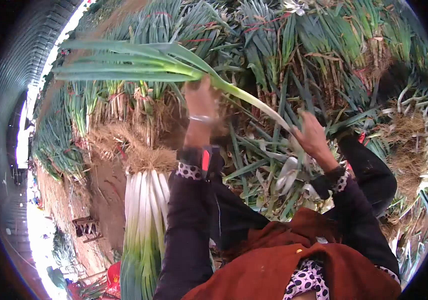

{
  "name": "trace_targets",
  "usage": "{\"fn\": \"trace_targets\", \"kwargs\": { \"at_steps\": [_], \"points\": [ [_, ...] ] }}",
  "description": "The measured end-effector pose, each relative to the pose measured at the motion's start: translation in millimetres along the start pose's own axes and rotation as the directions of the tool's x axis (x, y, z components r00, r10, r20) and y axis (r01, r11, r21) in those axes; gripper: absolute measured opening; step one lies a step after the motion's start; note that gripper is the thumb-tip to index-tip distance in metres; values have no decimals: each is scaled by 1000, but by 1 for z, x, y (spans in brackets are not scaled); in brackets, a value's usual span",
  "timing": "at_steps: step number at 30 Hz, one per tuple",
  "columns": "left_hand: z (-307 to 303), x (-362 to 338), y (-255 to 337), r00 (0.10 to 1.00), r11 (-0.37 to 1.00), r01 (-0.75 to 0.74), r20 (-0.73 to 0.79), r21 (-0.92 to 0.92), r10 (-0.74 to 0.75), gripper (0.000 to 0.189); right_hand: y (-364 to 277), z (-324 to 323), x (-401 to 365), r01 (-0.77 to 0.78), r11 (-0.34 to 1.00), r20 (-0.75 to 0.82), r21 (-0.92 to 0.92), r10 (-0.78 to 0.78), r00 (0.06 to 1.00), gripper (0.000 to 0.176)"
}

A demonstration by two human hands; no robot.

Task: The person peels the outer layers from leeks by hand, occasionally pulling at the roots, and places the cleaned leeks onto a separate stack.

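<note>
A long green onion (244, 95) stretches across the view in mid-air, its leaves fanned out to the left and its white stem slanting down to the right. My left hand (201, 102), smeared by motion, is closed round it where the leaves meet the stem. At the white root end, my right hand (314, 135) has its fingers on the stem tip. Loose peelings and leaves (254, 155) lie below, between my hands. Beside my left forearm rests a bunch of clean white-stemmed green onions (146, 215), roots pointing away from me.
Tied bundles of unpeeled green onions (314, 50) are stacked along the far side. More root-ended onions (409, 145) lie at the right. Bare ground (104, 185) shows at the left, with a red object (113, 277) near the lower edge. My knee (374, 170) juts out at the right.
</note>
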State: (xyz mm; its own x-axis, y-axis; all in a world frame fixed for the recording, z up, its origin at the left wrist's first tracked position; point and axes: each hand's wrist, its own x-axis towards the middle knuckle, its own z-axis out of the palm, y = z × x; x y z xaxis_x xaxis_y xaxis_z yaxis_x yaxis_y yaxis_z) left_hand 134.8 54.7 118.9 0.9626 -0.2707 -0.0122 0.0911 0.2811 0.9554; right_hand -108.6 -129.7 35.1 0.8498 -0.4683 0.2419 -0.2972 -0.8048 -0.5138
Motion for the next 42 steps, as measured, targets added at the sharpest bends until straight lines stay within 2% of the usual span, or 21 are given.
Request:
{"fn": "trace_targets", "kwargs": {
  "at_steps": [2, 4, 10, 12, 14, 15, 17, 18, 19, 20, 22, 24, 26, 28, 29, 32, 34, 35, 37, 38, 42],
  "points": [
    [16, -14, 1, 999, 992, 29, -32, -122, -33, 27, -63, -11, 38, 106, 968, -122, 228, -80, 989, 47],
    [22, -24, 4, 999, 992, 45, -23, -120, -48, 26, -116, -16, 45, 160, 987, -130, -37, -163, 978, 49],
    [17, -39, -16, 988, 980, 154, 15, -124, -154, 21, -150, 17, 41, 246, 967, -204, -57, -253, 946, 74],
    [21, -41, -24, 982, 956, 191, 49, -223, -185, 21, -140, 25, 55, 193, 975, -247, -106, -214, 945, 65],
    [19, -43, -28, 982, 949, 187, 77, -253, -173, 23, -128, 36, 65, -27, 990, 70, 138, 18, 997, 55],
    [16, -41, -26, 976, 946, 198, 144, -258, -165, 25, -125, 31, 69, 26, 967, 71, 255, -46, 996, 34],
    [7, -33, -21, 930, 937, 276, 305, -213, -205, 33, -118, 21, 75, 86, 919, 108, 385, -137, 985, 34],
    [9, -32, -22, 930, 937, 277, 304, -214, -205, 33, -120, 14, 77, 135, 849, 133, 510, -233, 963, 35],
    [12, -31, -24, 947, 995, -25, 316, -93, 54, 28, -125, 10, 79, -6, 619, 233, 786, -288, 929, 41],
    [11, -31, -24, 935, 989, -43, 343, -141, 90, 28, -125, 2, 77, -10, 618, 239, 786, -288, 927, 41],
    [13, -34, -19, 905, 968, -68, 394, -240, 161, 27, -131, -26, 68, -717, 169, 725, 676, -328, 606, 54],
    [16, -38, -7, 729, 771, 416, 684, -482, 33, 39, -140, -30, 57, -811, 22, 724, 584, -466, 508, 61],
    [24, -42, 0, 655, 737, 464, 750, -492, 88, 40, -148, -28, 47, -891, -290, 638, 348, -623, 452, 60],
    [34, -49, 10, 670, 703, 463, 732, -541, 122, 41, -146, -11, 40, -898, -384, 605, 213, -671, 430, 56],
    [34, -54, 17, 717, 727, 444, 694, -523, 61, 39, -146, -5, 37, -888, -261, 762, 380, -457, 460, 52],
    [33, -38, 22, 663, 510, 569, 727, -645, 179, 35, -127, 6, 22, -546, 170, 571, 821, -241, 784, 42],
    [20, -25, 30, 707, 389, 612, 697, -689, 121, 28, -117, -8, 7, -736, 103, 735, 669, -240, 635, 51],
    [14, -15, 32, 676, 350, 644, 720, -681, 157, 28, -111, -14, -1, -513, 446, 662, 734, -299, 687, 49],
    [2, 2, 26, 653, 307, 670, 733, -676, 191, 29, -105, -23, -19, -306, 561, 568, 769, -381, 730, 44],
    [-1, 8, 22, 698, 291, 639, 696, -712, 169, 27, -101, -37, -29, -514, 546, 734, 661, -330, 594, 43],
    [-25, 39, -3, 851, 267, 519, 522, -812, -65, 33, -79, -79, -72, -379, 781, 817, 496, -272, 508, 48]
  ]
}}
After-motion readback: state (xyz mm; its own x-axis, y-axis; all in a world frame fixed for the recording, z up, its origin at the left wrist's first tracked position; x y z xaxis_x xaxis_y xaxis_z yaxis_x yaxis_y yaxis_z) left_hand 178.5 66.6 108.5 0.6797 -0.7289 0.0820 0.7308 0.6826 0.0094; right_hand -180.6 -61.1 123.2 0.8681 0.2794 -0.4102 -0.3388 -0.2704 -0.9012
